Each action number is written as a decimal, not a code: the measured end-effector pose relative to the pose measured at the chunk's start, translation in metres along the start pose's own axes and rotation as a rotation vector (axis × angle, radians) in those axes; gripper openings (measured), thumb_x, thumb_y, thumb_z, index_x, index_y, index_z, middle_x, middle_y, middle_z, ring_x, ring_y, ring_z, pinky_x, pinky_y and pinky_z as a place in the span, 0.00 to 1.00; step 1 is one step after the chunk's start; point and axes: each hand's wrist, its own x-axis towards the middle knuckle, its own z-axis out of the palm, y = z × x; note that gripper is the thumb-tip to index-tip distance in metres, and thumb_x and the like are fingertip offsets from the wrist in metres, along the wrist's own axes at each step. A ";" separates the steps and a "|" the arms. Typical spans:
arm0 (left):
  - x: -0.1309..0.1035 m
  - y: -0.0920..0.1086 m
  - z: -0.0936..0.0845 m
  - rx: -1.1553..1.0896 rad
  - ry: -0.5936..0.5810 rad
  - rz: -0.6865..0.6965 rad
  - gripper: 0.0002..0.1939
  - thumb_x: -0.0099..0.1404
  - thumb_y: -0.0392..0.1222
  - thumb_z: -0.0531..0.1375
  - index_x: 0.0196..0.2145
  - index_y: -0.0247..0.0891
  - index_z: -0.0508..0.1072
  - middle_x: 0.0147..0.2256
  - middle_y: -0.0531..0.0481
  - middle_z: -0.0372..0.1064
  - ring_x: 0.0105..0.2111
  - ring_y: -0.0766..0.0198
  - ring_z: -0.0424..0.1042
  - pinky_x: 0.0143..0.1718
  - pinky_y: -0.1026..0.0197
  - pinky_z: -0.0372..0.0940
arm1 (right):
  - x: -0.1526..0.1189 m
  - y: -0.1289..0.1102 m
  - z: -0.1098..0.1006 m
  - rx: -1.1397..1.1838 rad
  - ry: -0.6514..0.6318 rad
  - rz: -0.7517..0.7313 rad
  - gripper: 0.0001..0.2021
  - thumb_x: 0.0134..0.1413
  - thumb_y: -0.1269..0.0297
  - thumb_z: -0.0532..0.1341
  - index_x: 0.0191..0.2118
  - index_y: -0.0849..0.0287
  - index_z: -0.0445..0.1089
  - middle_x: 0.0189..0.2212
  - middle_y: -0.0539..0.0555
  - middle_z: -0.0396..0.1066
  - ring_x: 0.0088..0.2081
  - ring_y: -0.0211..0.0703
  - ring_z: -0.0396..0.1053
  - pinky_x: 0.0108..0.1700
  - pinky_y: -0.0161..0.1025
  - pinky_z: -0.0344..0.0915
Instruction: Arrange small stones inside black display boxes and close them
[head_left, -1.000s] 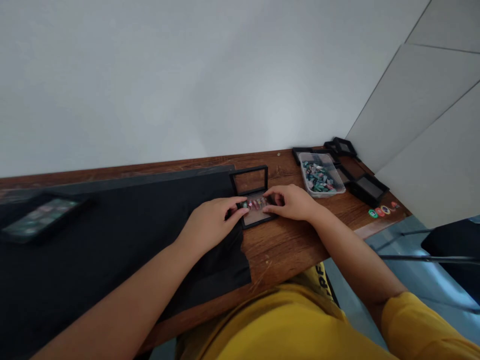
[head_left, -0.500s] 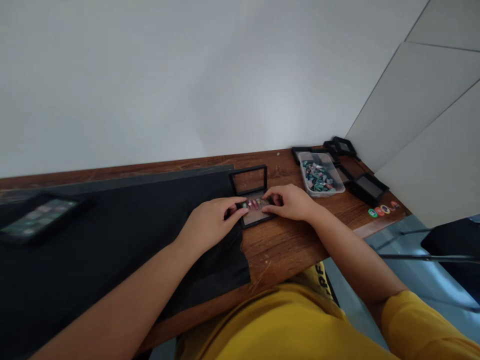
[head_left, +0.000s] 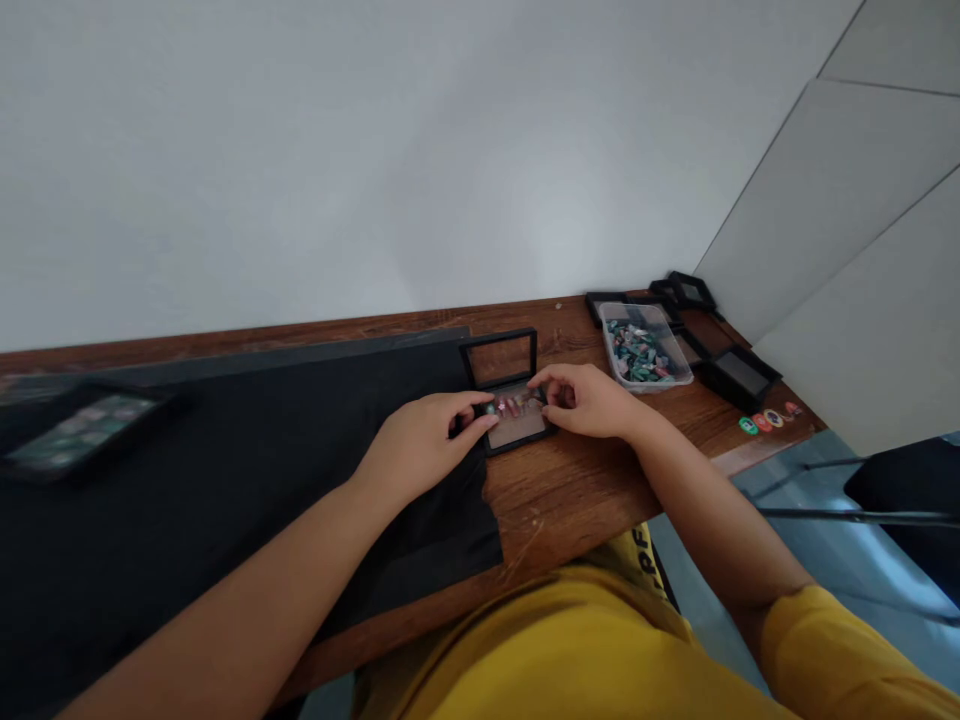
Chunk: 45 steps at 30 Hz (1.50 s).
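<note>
A small black display frame (head_left: 517, 444) lies unfolded, its clear-windowed lid (head_left: 501, 360) tilted up at the back. Across its lower half runs a row of small polished stones (head_left: 512, 406), pinkish ones in the middle and a pale green one at the left end. My left hand (head_left: 424, 435) grips the frame's left edge, thumb and forefinger beside the green stone. At the right edge is my right hand (head_left: 589, 400), thumb and forefinger apart near the stones; its other fingers are curled and partly hidden.
Right of the frame stands a clear plastic tub (head_left: 656, 386) of green and pink stones. More black frames (head_left: 739, 377) and several round stickers (head_left: 773, 418) lie beyond it. A black mat (head_left: 285, 440) covers the left side, bearing a blurred filled frame (head_left: 82, 430). A wall rises behind.
My right thumb has drawn back rightward from the stones toward the frame's right edge. My left hand stays at the left edge. The view has shifted slightly.
</note>
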 end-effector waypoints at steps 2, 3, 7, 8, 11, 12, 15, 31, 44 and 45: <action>0.000 -0.001 0.001 0.000 0.005 0.005 0.21 0.70 0.55 0.56 0.52 0.46 0.82 0.33 0.50 0.79 0.32 0.57 0.74 0.35 0.58 0.67 | 0.000 0.001 0.001 0.036 -0.001 -0.017 0.17 0.52 0.77 0.64 0.48 0.62 0.75 0.28 0.46 0.74 0.27 0.34 0.65 0.36 0.34 0.60; 0.000 -0.002 0.001 -0.002 0.005 0.008 0.21 0.70 0.55 0.56 0.51 0.46 0.82 0.33 0.50 0.79 0.32 0.57 0.74 0.35 0.58 0.67 | 0.000 0.002 0.001 0.049 -0.004 -0.026 0.17 0.52 0.77 0.64 0.48 0.62 0.75 0.28 0.46 0.74 0.27 0.34 0.64 0.36 0.34 0.60; 0.000 -0.002 0.002 -0.009 -0.003 0.010 0.22 0.70 0.55 0.56 0.53 0.46 0.81 0.33 0.50 0.79 0.32 0.57 0.74 0.35 0.58 0.67 | 0.001 0.002 0.001 0.071 -0.013 -0.038 0.15 0.54 0.74 0.66 0.48 0.61 0.75 0.30 0.48 0.77 0.26 0.33 0.63 0.35 0.34 0.61; 0.000 -0.002 0.002 -0.010 -0.002 0.009 0.21 0.70 0.55 0.56 0.53 0.46 0.81 0.33 0.50 0.79 0.32 0.57 0.74 0.35 0.58 0.67 | 0.001 0.001 0.000 0.080 -0.019 -0.036 0.15 0.54 0.73 0.66 0.49 0.61 0.75 0.31 0.49 0.78 0.26 0.33 0.63 0.35 0.34 0.61; 0.000 -0.002 0.002 -0.014 0.004 0.010 0.21 0.70 0.54 0.56 0.52 0.46 0.81 0.33 0.50 0.79 0.32 0.57 0.74 0.35 0.58 0.67 | 0.001 -0.001 0.000 0.120 -0.031 -0.042 0.14 0.55 0.72 0.67 0.48 0.61 0.75 0.33 0.50 0.79 0.26 0.34 0.64 0.35 0.34 0.61; 0.000 -0.002 0.002 -0.013 0.005 0.011 0.21 0.70 0.54 0.56 0.52 0.46 0.82 0.33 0.50 0.79 0.31 0.57 0.74 0.35 0.58 0.67 | 0.001 -0.002 0.000 0.133 -0.021 -0.046 0.14 0.55 0.72 0.67 0.48 0.61 0.75 0.33 0.51 0.79 0.26 0.34 0.64 0.34 0.34 0.61; 0.000 -0.001 0.001 -0.011 0.002 0.007 0.21 0.70 0.55 0.56 0.52 0.46 0.82 0.33 0.50 0.79 0.31 0.57 0.73 0.34 0.58 0.66 | 0.002 -0.001 0.000 0.121 0.036 -0.046 0.14 0.57 0.71 0.67 0.49 0.62 0.75 0.34 0.51 0.78 0.27 0.34 0.64 0.34 0.34 0.61; 0.001 -0.002 0.001 -0.063 -0.017 -0.008 0.24 0.68 0.56 0.56 0.53 0.44 0.81 0.34 0.49 0.78 0.32 0.56 0.72 0.36 0.57 0.67 | 0.004 -0.007 0.008 -0.130 0.046 0.030 0.14 0.54 0.70 0.69 0.47 0.59 0.77 0.29 0.46 0.75 0.28 0.35 0.66 0.34 0.35 0.55; 0.001 -0.004 0.003 -0.091 0.001 0.005 0.26 0.67 0.58 0.55 0.52 0.44 0.82 0.33 0.47 0.78 0.31 0.55 0.72 0.35 0.56 0.65 | 0.003 -0.002 0.009 -0.126 0.136 -0.125 0.15 0.54 0.70 0.69 0.49 0.59 0.75 0.37 0.51 0.77 0.32 0.38 0.67 0.37 0.36 0.60; 0.001 -0.004 0.003 -0.092 0.005 0.005 0.26 0.67 0.58 0.55 0.51 0.44 0.82 0.33 0.47 0.78 0.31 0.55 0.72 0.35 0.56 0.64 | 0.003 -0.001 0.008 -0.141 0.137 -0.135 0.16 0.53 0.71 0.69 0.49 0.59 0.75 0.39 0.53 0.77 0.33 0.39 0.68 0.38 0.37 0.61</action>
